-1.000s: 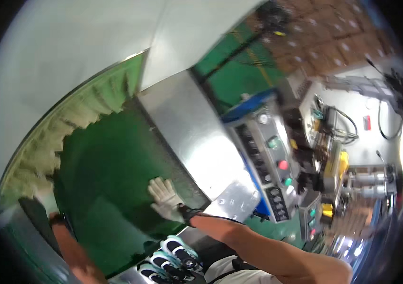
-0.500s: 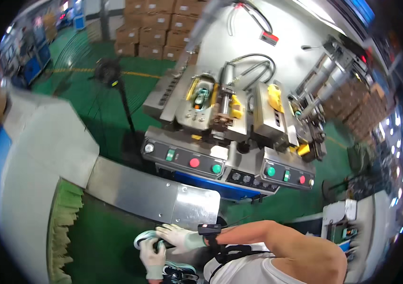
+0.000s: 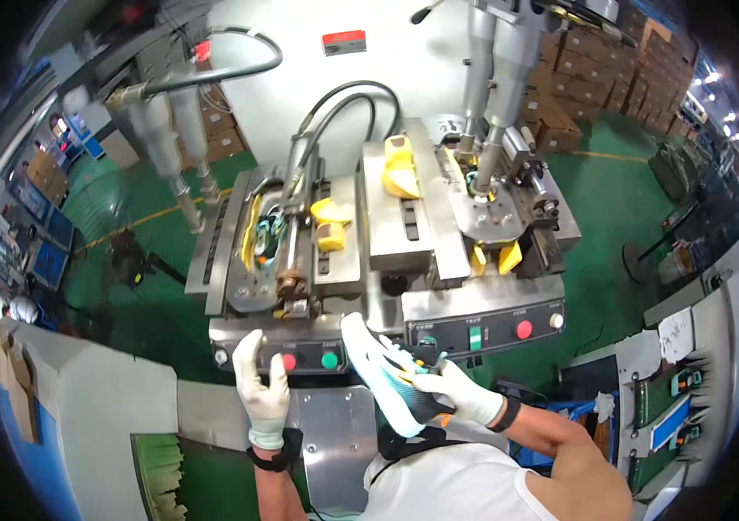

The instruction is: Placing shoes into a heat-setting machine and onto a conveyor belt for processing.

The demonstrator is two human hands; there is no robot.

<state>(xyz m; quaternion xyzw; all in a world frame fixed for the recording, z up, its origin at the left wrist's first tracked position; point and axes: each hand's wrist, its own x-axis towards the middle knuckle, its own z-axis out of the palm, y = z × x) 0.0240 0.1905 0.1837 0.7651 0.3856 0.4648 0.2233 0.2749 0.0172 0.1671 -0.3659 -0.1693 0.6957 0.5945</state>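
Note:
A sneaker [image 3: 384, 382] in white, teal and black is held up before the machine's control panels, toe pointing away and sole turned left. My right hand [image 3: 459, 392], in a pale glove, grips it around the heel and collar. My left hand [image 3: 262, 392], also gloved, is raised at the left control panel [image 3: 239, 352] with thumb and fingers apart, holding nothing. Beyond it, a dark and teal sneaker [image 3: 269, 236] rests in the machine's left station. In the right station, a partly hidden sneaker [image 3: 479, 184] sits beneath the press rods.
Yellow blocks [image 3: 400, 169] are fixed on the middle metal housing [image 3: 397, 243]. The right control panel [image 3: 491, 330] carries coloured buttons. A metal plate [image 3: 335, 447] lies below my left hand. At right, a rack [image 3: 660, 417] bears more shoes; stacked cartons [image 3: 591, 74] stand behind.
The view has swung right. Both hands were on a sneaker low at the left; now my right hand holds one before the panels. My left hand is off it and raised.

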